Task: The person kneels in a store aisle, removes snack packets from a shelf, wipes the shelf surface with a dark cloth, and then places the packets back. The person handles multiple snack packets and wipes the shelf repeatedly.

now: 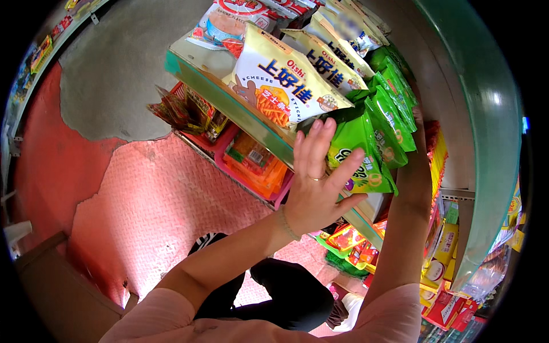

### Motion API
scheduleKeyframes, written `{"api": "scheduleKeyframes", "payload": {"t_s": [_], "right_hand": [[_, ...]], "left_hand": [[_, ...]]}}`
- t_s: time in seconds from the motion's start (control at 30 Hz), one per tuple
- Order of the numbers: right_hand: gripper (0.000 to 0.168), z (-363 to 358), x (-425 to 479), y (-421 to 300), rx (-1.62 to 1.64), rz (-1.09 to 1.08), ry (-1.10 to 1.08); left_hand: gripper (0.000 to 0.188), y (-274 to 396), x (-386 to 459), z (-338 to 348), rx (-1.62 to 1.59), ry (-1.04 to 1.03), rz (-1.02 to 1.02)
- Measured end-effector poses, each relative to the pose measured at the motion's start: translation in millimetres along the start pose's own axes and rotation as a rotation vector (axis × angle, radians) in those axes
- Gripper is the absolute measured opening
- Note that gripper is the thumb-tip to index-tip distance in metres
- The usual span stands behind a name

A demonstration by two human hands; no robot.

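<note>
My left hand (pixel 317 180) lies with fingers spread against the front green Oishi snack bag (pixel 364 150), back of the hand facing up. A thin ring and a bracelet are on it. My right forearm (pixel 407 223) reaches up along the right side of the green bags. Behind them my right hand is hidden, so its grip cannot be seen. More green bags (pixel 392 115) stand in a row behind the front one. Just left of them, a cream Oishi cheese sticks bag (pixel 279 81) fronts a row of similar bags (pixel 326 60).
A shelf edge (pixel 231 113) runs beneath the bags. Shrimp flakes bags (pixel 236 23) stand at its far left end. Below are a pink basket (pixel 221 158) of orange packets and a red basket (pixel 178 88). Boxed goods (pixel 446 253) line the right. A green shelf edge (pixel 493 128) curves overhead.
</note>
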State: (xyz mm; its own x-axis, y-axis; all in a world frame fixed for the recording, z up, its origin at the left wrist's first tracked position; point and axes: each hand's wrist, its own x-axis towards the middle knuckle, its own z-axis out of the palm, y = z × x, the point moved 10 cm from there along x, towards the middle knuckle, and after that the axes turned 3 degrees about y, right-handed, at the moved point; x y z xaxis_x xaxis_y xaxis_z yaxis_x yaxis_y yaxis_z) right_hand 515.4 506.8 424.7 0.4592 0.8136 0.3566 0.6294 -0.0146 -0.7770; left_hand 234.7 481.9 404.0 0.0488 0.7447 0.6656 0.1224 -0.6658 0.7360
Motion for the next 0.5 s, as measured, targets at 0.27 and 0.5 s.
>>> {"api": "scheduleKeyframes", "payload": {"t_s": [0.27, 0.5], "right_hand": [[0.041, -7.3, -9.6, 2.6, 0.099, 0.062, 0.061], [0.041, -2.3, 8.4, 10.3, 0.202, 0.12, 0.094]], "left_hand": [[0.067, 13.9, 1.5, 11.6, 0.011, 0.073, 0.011], [0.046, 47.9, -4.0, 6.6, -0.018, 0.124, 0.154]]}}
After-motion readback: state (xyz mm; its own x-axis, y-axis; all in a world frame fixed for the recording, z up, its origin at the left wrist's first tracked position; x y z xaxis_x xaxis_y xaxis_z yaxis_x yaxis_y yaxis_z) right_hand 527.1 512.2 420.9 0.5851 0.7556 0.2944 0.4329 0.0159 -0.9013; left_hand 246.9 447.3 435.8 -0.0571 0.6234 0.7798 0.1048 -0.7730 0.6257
